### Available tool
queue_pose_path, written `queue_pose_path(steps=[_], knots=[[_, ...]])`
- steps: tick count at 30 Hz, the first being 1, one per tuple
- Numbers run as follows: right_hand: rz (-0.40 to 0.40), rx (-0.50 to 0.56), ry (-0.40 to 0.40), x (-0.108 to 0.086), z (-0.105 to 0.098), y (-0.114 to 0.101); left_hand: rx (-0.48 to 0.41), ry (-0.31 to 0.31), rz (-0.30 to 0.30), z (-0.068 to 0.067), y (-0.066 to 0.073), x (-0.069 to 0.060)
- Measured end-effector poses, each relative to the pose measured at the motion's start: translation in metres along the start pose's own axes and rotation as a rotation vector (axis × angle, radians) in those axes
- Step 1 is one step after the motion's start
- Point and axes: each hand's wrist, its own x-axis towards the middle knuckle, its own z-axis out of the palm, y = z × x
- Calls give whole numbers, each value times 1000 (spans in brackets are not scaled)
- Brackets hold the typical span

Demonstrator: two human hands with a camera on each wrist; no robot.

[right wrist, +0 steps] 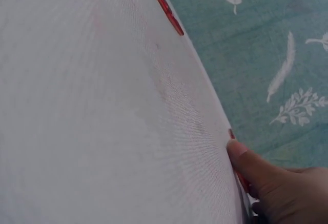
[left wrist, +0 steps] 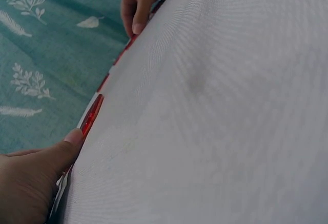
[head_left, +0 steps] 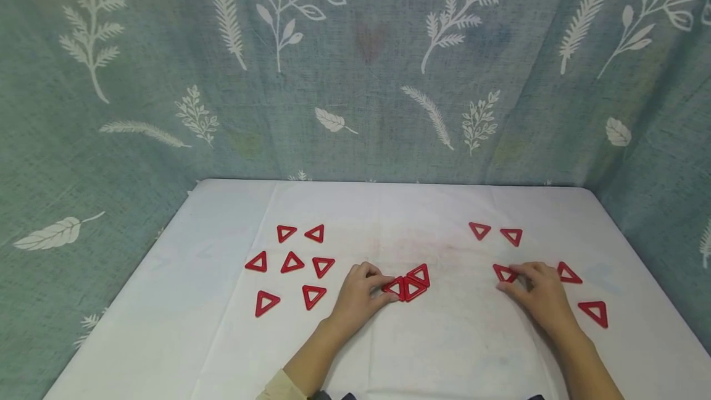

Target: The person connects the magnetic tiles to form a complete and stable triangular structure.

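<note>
Green leafy cloth [head_left: 333, 79] hangs behind the white table [head_left: 444, 338], and we see the table's far edge well past both hands. Plenty of white room lies between our left hand [head_left: 360, 296] and our right hand [head_left: 537, 294]. Our left hand pinches 1 red triangle [head_left: 402, 289], snug beside 2 joined triangles [head_left: 416, 282]. Our right hand pinches a lone triangle [head_left: 498, 273], near 4 loose triangles [head_left: 511, 231]. Off to the left, 7 scattered triangles [head_left: 292, 268] lie apart. Our left wrist view shows the pinched red triangle side-on, thin and shiny; our head view shows its hole instead.
</note>
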Motion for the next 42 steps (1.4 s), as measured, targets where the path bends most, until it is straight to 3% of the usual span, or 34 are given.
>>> queue_pose_path(steps=[5,8,23,32,42], knots=[[-107,-38,13,-1,2,1,-7,-2,-3,0,1,0],[-125,-49,-19,-3,1,-2,-4,-9,-13,0,1,0],[-118,-16,-68,-1,0,-9,-25,-24,-47,-2,2,0],[-212,52,-26,-3,5,-9,11,-38,-34,-2,3,1],[-186,118,-82,-6,15,-21,7,-40,-51,-2,3,0]])
